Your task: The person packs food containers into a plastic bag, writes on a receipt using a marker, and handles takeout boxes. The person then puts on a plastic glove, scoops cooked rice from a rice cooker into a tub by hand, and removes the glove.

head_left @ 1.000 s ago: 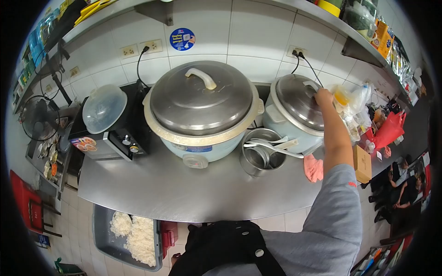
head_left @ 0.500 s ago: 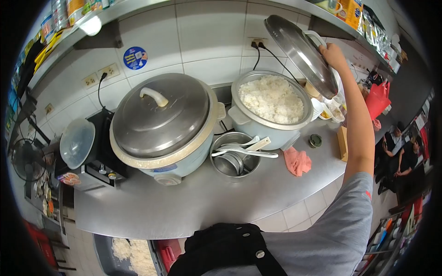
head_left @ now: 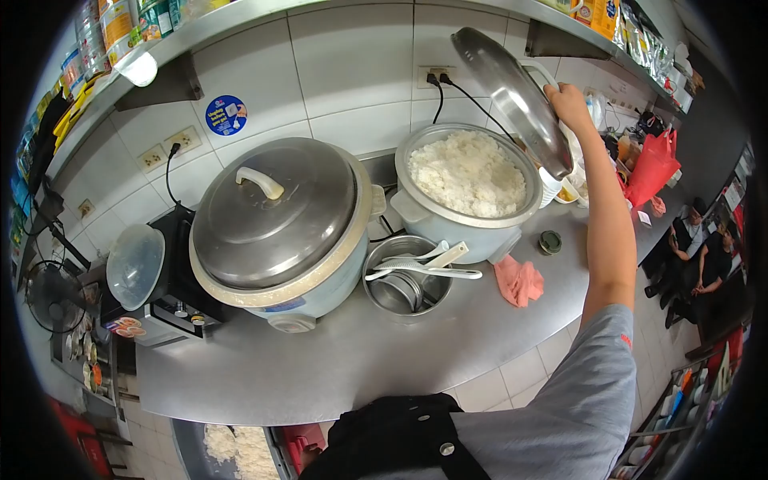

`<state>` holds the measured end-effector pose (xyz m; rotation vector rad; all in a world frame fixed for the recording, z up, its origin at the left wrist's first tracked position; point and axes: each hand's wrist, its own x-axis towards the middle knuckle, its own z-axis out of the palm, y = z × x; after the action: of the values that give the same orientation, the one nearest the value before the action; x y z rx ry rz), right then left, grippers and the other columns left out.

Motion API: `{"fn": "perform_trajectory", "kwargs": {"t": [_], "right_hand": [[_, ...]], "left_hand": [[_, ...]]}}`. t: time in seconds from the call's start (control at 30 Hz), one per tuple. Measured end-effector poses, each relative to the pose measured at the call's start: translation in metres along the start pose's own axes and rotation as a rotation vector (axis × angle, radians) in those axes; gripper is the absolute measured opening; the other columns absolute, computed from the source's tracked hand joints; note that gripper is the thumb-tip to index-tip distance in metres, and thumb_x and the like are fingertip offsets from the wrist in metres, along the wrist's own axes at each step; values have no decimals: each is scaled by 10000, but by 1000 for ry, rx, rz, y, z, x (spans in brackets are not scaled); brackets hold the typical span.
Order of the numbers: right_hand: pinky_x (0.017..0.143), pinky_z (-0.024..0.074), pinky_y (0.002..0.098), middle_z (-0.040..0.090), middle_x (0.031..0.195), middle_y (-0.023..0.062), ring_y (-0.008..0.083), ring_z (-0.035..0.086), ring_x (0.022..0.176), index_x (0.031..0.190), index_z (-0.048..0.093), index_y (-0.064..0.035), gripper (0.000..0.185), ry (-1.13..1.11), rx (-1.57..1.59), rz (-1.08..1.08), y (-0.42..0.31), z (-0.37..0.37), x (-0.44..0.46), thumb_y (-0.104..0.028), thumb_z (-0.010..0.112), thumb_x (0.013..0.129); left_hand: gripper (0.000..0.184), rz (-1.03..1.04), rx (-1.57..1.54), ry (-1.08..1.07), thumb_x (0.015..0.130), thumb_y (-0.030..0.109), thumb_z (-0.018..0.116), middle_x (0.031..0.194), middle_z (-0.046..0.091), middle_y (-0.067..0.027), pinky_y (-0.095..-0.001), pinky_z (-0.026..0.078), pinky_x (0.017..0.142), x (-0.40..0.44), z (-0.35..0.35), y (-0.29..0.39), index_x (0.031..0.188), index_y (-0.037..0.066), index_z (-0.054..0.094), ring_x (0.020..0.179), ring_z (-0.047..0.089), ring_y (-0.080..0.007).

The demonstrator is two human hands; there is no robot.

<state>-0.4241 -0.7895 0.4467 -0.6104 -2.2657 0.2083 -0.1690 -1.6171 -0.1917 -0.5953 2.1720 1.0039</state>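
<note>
My right hand (head_left: 570, 106) is wrapped round the white handle of a steel pot lid (head_left: 512, 96), raised and tilted on edge behind and to the right of an uncovered rice cooker (head_left: 409, 210). Cooked white rice (head_left: 468, 176) fills that cooker almost to the rim. On its left stands a larger rice cooker (head_left: 320, 280) with its domed lid (head_left: 276, 212) on. Between and in front of the two, a steel pot (head_left: 374, 298) holds white-handled utensils (head_left: 436, 270) and metal cups. My left hand does not show.
A pink cloth (head_left: 518, 282) and a small dark green round container (head_left: 550, 242) lie on the steel counter (head_left: 336, 376). To the left is a black appliance (head_left: 184, 300) with a clear plastic cover. Below, a grey tub (head_left: 188, 448) contains rice. Shelf (head_left: 216, 24) overhead; two people sit far right.
The view has shifted slightly. My right hand still grips the lid, held up at nearly the same tilt and place beside the rice cooker.
</note>
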Motion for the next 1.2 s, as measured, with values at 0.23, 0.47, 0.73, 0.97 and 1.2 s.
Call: {"fn": "perform_trajectory", "kwargs": {"t": [0.23, 0.47, 0.73, 0.97, 1.2], "right_hand": [[594, 476, 386, 639, 736, 207, 279, 620, 633, 872, 649, 85, 499, -109, 284, 222, 9, 4, -5, -395, 516, 841], [722, 479, 410, 648, 782, 261, 377, 642, 756, 893, 646, 81, 486, -41, 160, 102, 0, -2, -7, -390, 533, 850], [877, 470, 475, 635, 927, 328, 446, 618, 950, 969, 665, 61, 462, 4, -170, 31, -22, 16, -6, -372, 555, 848], [820, 515, 481, 660, 913, 270, 419, 644, 890, 939, 664, 31, 398, -185, -336, -56, -33, 77, -47, -345, 548, 881], [788, 518, 494, 658, 905, 257, 417, 647, 859, 908, 644, 27, 339, -248, -299, -125, -39, 136, -82, -305, 583, 873]], "left_hand": [[240, -53, 14, -11, 799, 167, 658, 844, 709, -97, -340, 538, 656, 1, 6, -1, 995, 29, 672, 749, 682, -215], [247, -57, 20, -23, 802, 170, 665, 845, 708, -99, -339, 540, 652, 4, 10, 4, 1008, 35, 669, 741, 683, -211], [255, -61, 11, -14, 804, 173, 672, 846, 707, -100, -338, 541, 647, 4, 10, 1, 1023, 42, 665, 732, 683, -207], [263, -89, -9, -5, 806, 176, 679, 847, 707, -102, -338, 543, 643, -1, 15, -3, 1035, 48, 661, 724, 684, -203], [271, -122, -41, 23, 809, 179, 686, 847, 706, -103, -337, 544, 639, -9, 18, -8, 1048, 55, 657, 717, 685, -199]]}}
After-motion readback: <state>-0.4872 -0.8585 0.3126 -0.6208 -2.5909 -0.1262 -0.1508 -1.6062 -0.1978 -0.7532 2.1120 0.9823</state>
